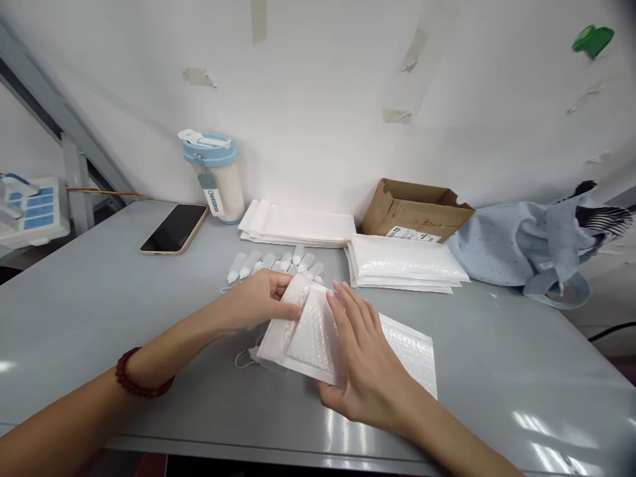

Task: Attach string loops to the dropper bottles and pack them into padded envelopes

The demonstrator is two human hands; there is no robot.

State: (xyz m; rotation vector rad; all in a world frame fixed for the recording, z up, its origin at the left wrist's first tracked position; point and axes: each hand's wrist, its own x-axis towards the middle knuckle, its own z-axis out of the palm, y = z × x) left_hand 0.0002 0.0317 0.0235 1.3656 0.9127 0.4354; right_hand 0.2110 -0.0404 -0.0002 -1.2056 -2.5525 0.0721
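Hands (370, 364): two; mailer stacks (410, 260): two; phone (173, 228): one; lidded cup (228, 189): one; cardboard box (415, 215): one.

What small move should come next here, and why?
Probably press the white padded mailer flatter with the right hand: its fingers lie across it, the left hand holds its left part, and overlapping layers show between them.

Ok so from here I see a white padded mailer (312, 331), kinda shiny and bumpy, tilted over the grey desk (79, 318). Another bumpy white piece (411, 351) pokes out to its right, can't tell if they're joined.
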